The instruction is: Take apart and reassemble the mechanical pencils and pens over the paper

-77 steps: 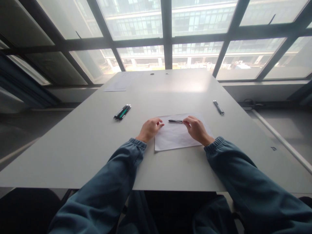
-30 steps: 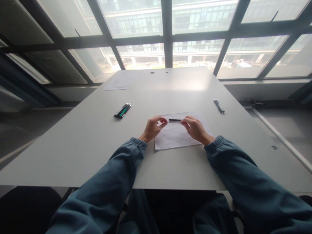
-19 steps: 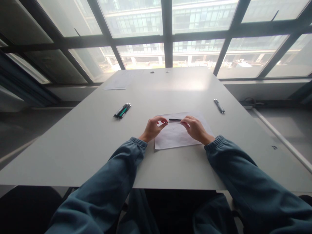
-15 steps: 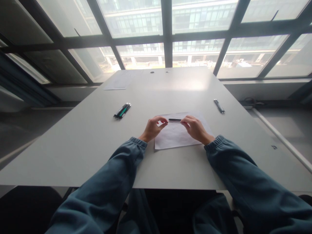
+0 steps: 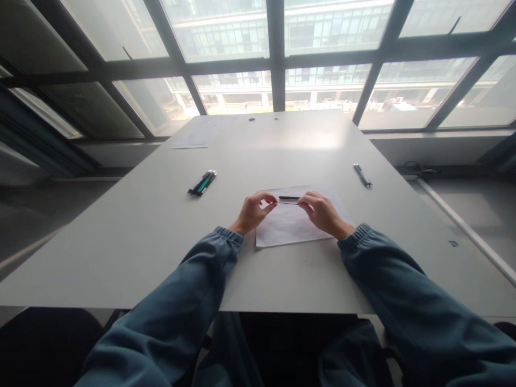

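Between my hands runs a thin dark stick-like piece [image 5: 287,203], perhaps a pen refill. My left hand [image 5: 253,210] pinches its left end between thumb and fingers. On the other end, the fingertips of my right hand [image 5: 321,212] are closed. Just beyond it lies a dark pen or pen barrel [image 5: 288,198], its right end close to my right fingers. Both hands are over a white sheet of paper [image 5: 292,228] on the table.
Several dark pens, one with green, lie in a bunch [image 5: 202,183] left on the white table [image 5: 141,236]. Grey pens [image 5: 362,176] lie at the right. Another paper [image 5: 192,135] is at the far left, before the windows [image 5: 322,91].
The thin piece between my fingers has shifted slightly and now shows more apart from the dark pen behind it. My right fingertips have moved a little to the left.
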Available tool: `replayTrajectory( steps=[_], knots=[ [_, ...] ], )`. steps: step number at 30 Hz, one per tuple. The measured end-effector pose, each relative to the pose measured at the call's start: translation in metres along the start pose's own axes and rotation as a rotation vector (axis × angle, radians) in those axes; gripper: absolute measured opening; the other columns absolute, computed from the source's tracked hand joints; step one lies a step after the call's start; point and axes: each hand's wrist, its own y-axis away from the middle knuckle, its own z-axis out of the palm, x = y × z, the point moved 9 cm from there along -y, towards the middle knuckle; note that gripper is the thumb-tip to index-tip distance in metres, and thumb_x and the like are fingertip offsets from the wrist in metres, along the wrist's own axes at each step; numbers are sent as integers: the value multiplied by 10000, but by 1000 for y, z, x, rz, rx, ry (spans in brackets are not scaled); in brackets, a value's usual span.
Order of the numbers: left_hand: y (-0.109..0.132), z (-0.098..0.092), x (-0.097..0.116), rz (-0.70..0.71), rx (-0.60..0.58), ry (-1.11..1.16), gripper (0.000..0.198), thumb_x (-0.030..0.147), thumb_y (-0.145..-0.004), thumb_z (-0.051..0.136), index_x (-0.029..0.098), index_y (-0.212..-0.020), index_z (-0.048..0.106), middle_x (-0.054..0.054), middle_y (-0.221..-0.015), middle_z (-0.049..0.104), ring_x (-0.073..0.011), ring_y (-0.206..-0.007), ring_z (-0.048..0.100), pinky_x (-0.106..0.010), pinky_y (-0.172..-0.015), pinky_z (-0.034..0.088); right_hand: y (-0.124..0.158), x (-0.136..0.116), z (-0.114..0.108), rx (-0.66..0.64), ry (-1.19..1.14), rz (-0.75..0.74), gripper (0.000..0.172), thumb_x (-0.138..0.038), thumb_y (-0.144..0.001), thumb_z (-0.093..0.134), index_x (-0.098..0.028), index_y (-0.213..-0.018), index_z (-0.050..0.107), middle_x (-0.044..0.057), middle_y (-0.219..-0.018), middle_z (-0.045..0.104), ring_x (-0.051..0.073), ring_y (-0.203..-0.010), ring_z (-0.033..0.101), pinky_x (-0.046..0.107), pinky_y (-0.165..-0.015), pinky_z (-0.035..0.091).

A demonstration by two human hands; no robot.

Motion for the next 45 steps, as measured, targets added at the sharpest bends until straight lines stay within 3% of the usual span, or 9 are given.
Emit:
replayTrajectory(
  steps=[15,24,39,45],
  knots=[
    [3,6,10,113,-39,65,136,289,-888,710,230,-980,791,-46,-953,787,-179,-878,681,-296,-715,539,-1,-7,0,-6,-13,-16,198,-204,-992,530,-212,-901,705,62,-890,673,203,-842,606,311,-784,456],
    [4,9,15,150,-86,30,152,320,-885,726,210,-964,795,-65,-901,779,-177,-787,671,-316,-749,554,-1,-15,0,-21,-17,-49,220,-185,-999,512,-212,-876,691,63,-880,665,200,-838,601,303,-776,449],
    [4,3,32,326,-17,-29,100,244,-901,707,193,-851,777,-31,-773,744,-164,-740,662,-300,-762,536,-2,-26,0,-3,4,-112,228,-241,-1020,503,-221,-912,702,61,-867,661,208,-824,595,326,-753,462],
    [-2,-7,25,288,37,-41,128,259,-916,683,195,-851,772,-35,-811,751,-164,-753,657,-303,-766,526,-3,-6,-28,250,12,13,285,-243,-1033,444,-207,-1133,708,101,-1000,694,254,-965,618,389,-873,497]
  ],
)
